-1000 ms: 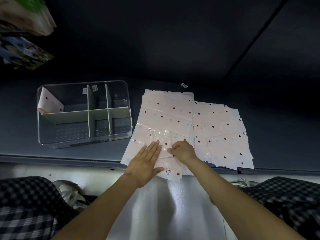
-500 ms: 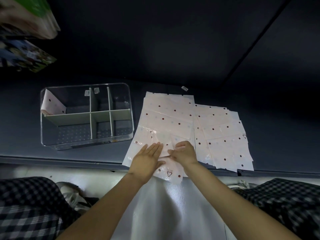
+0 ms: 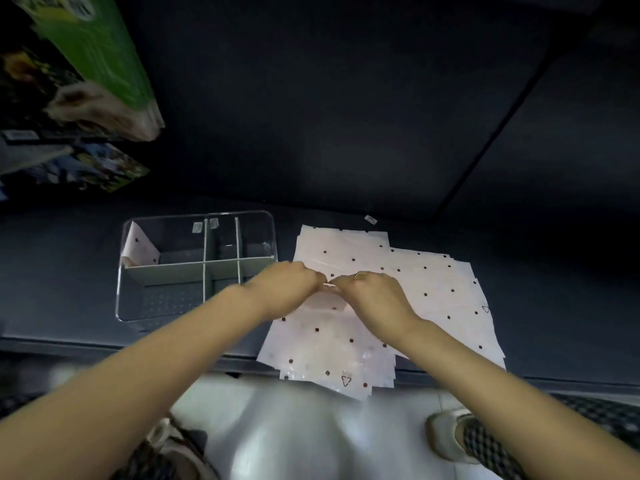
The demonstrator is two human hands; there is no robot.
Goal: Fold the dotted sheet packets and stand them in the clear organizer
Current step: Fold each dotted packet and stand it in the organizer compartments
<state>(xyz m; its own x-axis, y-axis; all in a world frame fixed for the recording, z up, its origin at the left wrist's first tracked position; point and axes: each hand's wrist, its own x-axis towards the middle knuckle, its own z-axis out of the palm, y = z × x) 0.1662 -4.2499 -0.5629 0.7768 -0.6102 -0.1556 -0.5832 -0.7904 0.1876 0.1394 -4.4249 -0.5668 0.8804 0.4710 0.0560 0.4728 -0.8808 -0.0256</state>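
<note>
Both hands, left (image 3: 287, 289) and right (image 3: 372, 296), pinch one white, dark-dotted folded packet (image 3: 327, 301) (glossy plastic) above the flat pile (image 3: 433, 299).

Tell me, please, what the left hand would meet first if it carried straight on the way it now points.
Probably the right hand: the left hand points rightward, and their fingertips nearly meet over the folded packet both pinch. Depth is unclear.

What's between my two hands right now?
In the head view, a small folded dotted packet lies between the left hand and right hand, pinched at its top edge by both.
</note>
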